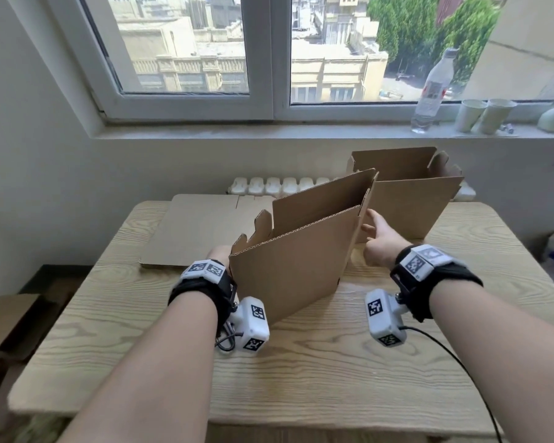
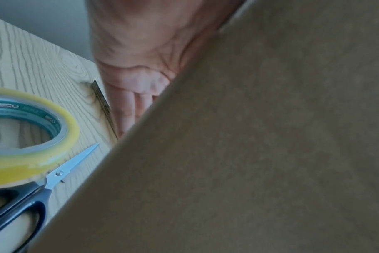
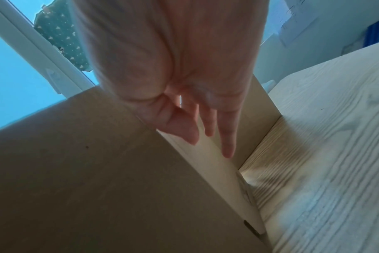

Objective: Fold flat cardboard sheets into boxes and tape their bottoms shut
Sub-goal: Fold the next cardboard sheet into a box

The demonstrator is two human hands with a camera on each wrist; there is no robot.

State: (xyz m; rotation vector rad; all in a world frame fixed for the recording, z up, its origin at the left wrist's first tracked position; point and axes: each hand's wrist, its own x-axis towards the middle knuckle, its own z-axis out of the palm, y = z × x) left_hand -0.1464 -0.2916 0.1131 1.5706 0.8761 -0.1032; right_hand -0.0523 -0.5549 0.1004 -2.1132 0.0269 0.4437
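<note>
A brown cardboard box (image 1: pixel 288 276) stands partly opened on the wooden table (image 1: pixel 301 378), its top edges splayed apart. My left hand (image 1: pixel 219 254) is at the box's left side, mostly hidden behind it. The left wrist view shows that hand (image 2: pixel 136 89) with straight fingers lying along the box wall (image 2: pixel 270 137). My right hand (image 1: pixel 378 238) reaches to the box's right vertical edge, fingers straight and touching the cardboard. The right wrist view shows the same hand (image 3: pixel 206 119) with loose, extended fingers beside the box (image 3: pixel 76 171).
A second erected box (image 1: pixel 406 199) stands behind, at the right. Flat cardboard sheets (image 1: pixel 189 231) lie at the back left. A yellow tape roll (image 2: pixel 32 160) and black-handled scissors (image 2: pixel 22 205) lie left of the box. A bottle (image 1: pixel 432 87) and cups (image 1: pixel 483 115) stand on the sill.
</note>
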